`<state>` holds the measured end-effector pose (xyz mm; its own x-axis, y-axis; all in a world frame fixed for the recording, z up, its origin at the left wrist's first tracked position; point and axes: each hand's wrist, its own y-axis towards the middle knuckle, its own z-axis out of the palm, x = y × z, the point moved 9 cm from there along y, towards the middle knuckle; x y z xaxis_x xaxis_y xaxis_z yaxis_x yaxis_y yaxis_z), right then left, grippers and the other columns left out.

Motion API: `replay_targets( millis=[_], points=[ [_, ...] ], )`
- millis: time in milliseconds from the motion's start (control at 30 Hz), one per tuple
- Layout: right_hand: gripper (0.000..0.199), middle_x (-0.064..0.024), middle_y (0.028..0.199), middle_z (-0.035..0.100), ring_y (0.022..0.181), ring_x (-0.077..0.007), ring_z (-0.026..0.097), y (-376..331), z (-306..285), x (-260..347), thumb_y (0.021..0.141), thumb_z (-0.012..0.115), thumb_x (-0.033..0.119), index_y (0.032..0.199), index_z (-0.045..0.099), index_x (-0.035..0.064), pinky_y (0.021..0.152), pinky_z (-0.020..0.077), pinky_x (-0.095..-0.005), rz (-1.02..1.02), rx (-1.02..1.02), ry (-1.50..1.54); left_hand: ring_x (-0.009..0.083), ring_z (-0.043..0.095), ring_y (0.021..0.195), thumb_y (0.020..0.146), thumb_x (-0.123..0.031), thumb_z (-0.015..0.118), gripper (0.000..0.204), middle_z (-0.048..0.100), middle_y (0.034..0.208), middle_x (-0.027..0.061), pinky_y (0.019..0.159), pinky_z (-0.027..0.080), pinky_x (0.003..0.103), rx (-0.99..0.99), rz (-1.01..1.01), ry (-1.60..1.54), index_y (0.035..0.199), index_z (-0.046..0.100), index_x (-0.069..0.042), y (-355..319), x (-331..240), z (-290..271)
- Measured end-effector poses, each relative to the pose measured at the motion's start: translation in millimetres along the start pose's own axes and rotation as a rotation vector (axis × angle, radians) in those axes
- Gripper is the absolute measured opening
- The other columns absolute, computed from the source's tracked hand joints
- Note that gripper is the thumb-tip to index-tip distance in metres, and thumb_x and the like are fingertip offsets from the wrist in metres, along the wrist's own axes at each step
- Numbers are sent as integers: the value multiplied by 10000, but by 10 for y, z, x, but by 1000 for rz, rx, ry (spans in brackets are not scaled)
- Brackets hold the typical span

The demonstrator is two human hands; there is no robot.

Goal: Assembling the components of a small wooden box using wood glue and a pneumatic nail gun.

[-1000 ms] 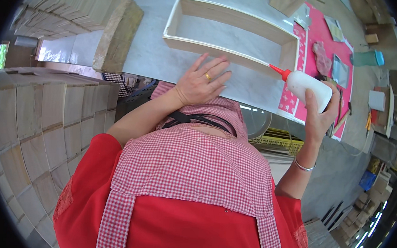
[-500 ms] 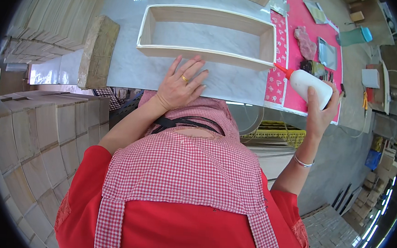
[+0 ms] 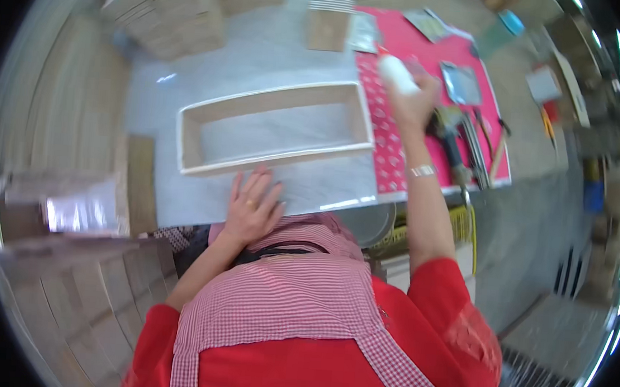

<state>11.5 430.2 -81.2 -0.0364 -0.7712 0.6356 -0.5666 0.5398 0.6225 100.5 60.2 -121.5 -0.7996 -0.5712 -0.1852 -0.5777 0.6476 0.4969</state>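
A shallow rectangular wooden frame lies on the grey-white marbled tabletop, with a white line along its upper rim. My left hand rests at the table's near edge, its fingers stretched out and the fingertips close to the frame's near side; whether they touch it is hard to tell. My right hand is wrapped round a white squeeze bottle with a red nozzle. It holds the bottle over the pink cloth, beyond the frame's right end, nozzle pointing away from me. Motion blurs this hand slightly.
The pink patterned cloth bears a dark tool, a hammer and a silvery tray. Stacked wooden pieces and a small wooden box stand at the back. A brown block sits left.
My right hand has carried the bottle away from the frame's near right corner, up and leftward to the far side. My left hand stays by the near side. The whole view has shifted and turned.
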Motion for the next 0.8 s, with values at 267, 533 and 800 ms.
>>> replay_targets(
  millis=[267, 533, 800],
  points=[
    [392, -208, 961, 626, 951, -380, 591, 100, -47, -316, 745, 778, 311, 905, 614, -7, 841, 451, -479, 118, 107, -217, 380, 473, 1323, 875, -229, 696, 427, 502, 1361, 179, 1122, 294, 558, -72, 90, -53, 1257, 599, -65, 34, -58, 4],
    [390, -199, 1132, 648, 1124, -363, 571, -2000, -3923, -1012, 801, 728, 232, 1084, 651, -26, 991, 421, -444, 494, -510, -880, 450, 439, 1323, 917, -204, 655, 409, 481, 1382, 194, 1085, 361, 574, -48, 135, -180, 1272, 572, -17, 89, -111, -9],
    [1047, -241, 1411, 466, 1357, -412, 410, -4693, -4569, -1173, 644, 743, 733, 1336, 517, -19, 1066, 403, -522, 1731, -30, -1041, 463, 422, 1330, 928, -182, 634, 389, 472, 1382, 216, 1087, 378, 562, -31, 146, -180, 1264, 568, 1, 75, -123, 6]
  ],
)
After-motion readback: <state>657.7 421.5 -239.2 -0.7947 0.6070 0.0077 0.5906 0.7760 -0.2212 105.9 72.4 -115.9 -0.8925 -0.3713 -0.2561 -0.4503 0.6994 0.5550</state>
